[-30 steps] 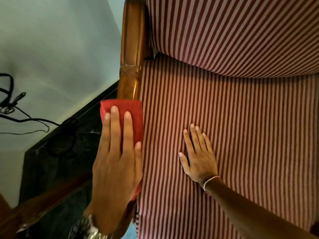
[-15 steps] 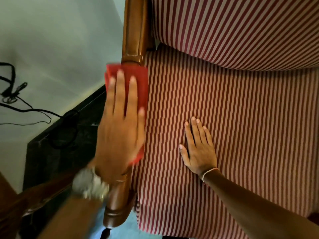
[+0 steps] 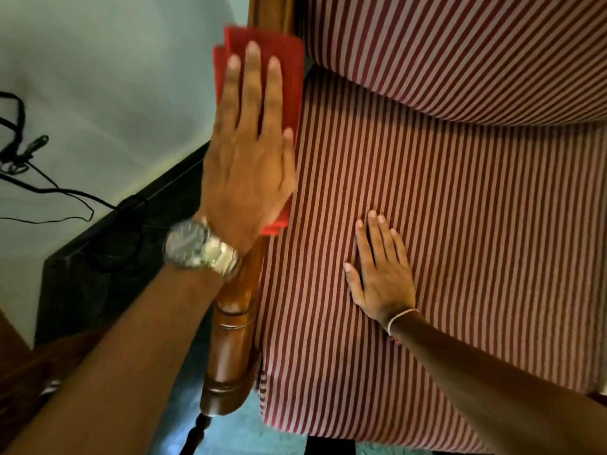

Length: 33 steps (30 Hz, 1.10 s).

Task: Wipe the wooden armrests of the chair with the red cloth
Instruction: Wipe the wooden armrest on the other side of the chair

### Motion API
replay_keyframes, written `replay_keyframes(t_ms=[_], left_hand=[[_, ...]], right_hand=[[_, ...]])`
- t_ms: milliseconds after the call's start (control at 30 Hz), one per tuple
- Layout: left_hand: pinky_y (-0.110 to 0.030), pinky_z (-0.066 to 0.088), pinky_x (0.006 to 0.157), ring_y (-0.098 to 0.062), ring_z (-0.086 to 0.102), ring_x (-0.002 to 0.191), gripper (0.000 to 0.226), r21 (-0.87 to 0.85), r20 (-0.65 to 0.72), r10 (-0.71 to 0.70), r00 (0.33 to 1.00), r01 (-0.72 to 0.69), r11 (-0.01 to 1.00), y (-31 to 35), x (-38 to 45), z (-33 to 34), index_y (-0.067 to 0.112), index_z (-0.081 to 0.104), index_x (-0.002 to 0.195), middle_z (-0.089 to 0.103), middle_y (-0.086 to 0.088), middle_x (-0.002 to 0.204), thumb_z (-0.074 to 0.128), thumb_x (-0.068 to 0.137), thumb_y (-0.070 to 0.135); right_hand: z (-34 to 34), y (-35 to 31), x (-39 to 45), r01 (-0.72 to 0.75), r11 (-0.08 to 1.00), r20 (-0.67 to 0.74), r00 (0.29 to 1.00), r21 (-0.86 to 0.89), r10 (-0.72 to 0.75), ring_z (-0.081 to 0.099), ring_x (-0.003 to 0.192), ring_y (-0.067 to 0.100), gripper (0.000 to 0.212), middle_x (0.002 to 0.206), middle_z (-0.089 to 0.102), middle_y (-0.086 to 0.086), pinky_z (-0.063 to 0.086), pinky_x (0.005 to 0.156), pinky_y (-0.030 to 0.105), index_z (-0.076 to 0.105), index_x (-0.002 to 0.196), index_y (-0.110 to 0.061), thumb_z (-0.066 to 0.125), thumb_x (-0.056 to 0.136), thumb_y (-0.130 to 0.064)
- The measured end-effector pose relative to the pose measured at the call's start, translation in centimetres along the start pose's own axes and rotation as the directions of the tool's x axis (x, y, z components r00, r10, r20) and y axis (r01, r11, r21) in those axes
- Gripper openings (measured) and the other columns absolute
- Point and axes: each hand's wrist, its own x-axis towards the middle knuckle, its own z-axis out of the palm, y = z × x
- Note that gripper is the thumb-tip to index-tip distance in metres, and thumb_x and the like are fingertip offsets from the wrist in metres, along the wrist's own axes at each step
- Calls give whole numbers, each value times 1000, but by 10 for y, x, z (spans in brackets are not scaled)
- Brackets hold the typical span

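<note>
The chair's left wooden armrest [image 3: 233, 349] runs from the bottom centre up to the top edge, glossy brown with turned rings near its front end. A folded red cloth [image 3: 290, 60] lies on its far part, close to the striped back cushion [image 3: 460, 44]. My left hand [image 3: 246, 165] presses flat on the cloth, fingers stretched forward, a metal watch [image 3: 197, 247] on the wrist. The cloth and hand hide the middle of the armrest. My right hand [image 3: 381, 277] rests palm down on the red-and-white striped seat cushion [image 3: 476, 224], holding nothing.
Left of the armrest is a pale wall [image 3: 98, 60] with black cables [image 3: 19, 152] hanging on it. A dark polished skirting band [image 3: 108, 257] runs below the wall. A turned chair leg [image 3: 197, 435] shows under the armrest's front end.
My left hand has slid the red cloth along the armrest away from me, toward the back cushion, uncovering the armrest's front part. My right hand has stayed on the seat.
</note>
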Motion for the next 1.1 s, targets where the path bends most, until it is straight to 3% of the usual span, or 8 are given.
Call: replay_keyframes(t_ms=[67, 267, 467, 700, 900, 1000, 1100], left_hand=[[-48, 12, 128, -31, -2, 157, 62, -2, -5, 15, 1000, -15, 1000, 0, 5, 2, 8, 3, 159, 0, -18, 169, 23, 105, 32], [-47, 8, 128, -31, 0, 157, 60, 58, 56, 93, 994, -96, 994, -6, -96, 9, 9, 8, 159, 4, -14, 169, 32, 106, 26], [-49, 18, 127, -33, -3, 157, 62, -24, -13, -12, 1000, 12, 1000, 2, 22, -1, 10, 1, 159, -2, -17, 169, 25, 105, 31], [-47, 11, 127, -31, -3, 157, 61, 20, 48, 30, 998, -31, 999, -2, -79, 8, 11, 3, 159, 0, -14, 169, 30, 107, 28], [-44, 21, 127, -32, -2, 157, 62, -44, -25, -31, 999, 30, 999, 4, 29, -2, 9, 2, 159, -1, -17, 169, 23, 105, 32], [-47, 15, 128, -29, -2, 157, 60, -22, -21, -16, 1000, 16, 1000, 0, -29, 6, 12, 2, 159, -1, -13, 170, 26, 107, 30], [-53, 20, 125, -33, 1, 156, 61, 41, 46, 31, 998, -33, 999, -4, -108, 10, 9, 8, 159, 5, -16, 169, 32, 106, 28]], right_hand=[[-1, 1, -1, -5, 1000, -1, 1000, 1, 5, 13, 159, 29, 71, 170, 17, 17, 11, 131, 46, 21, 161, -8, 24, 104, -51], [2, 1, -3, -8, 1000, -4, 1000, -6, 8, 13, 160, 29, 70, 170, 16, 17, 14, 130, 47, 20, 161, -10, 23, 104, -51], [0, 0, -2, -2, 1000, 1, 1000, -4, 2, 11, 160, 28, 71, 171, 15, 17, 14, 130, 47, 22, 161, -9, 27, 104, -51], [7, 1, -3, -6, 1000, -18, 1000, 4, 6, 12, 160, 29, 71, 170, 16, 16, 13, 130, 47, 23, 161, -9, 25, 104, -52], [1, 1, -3, -6, 1000, 1, 1000, -7, 6, 12, 160, 29, 71, 170, 16, 17, 11, 131, 46, 23, 160, -9, 24, 104, -52], [3, 2, -2, 3, 1000, -4, 1000, -1, -3, 11, 160, 28, 71, 171, 15, 16, 9, 131, 45, 22, 161, -9, 25, 104, -52], [6, 1, -3, -3, 1000, -9, 1000, 4, 3, 9, 160, 28, 71, 171, 14, 16, 10, 131, 46, 20, 161, -10, 26, 104, -52]])
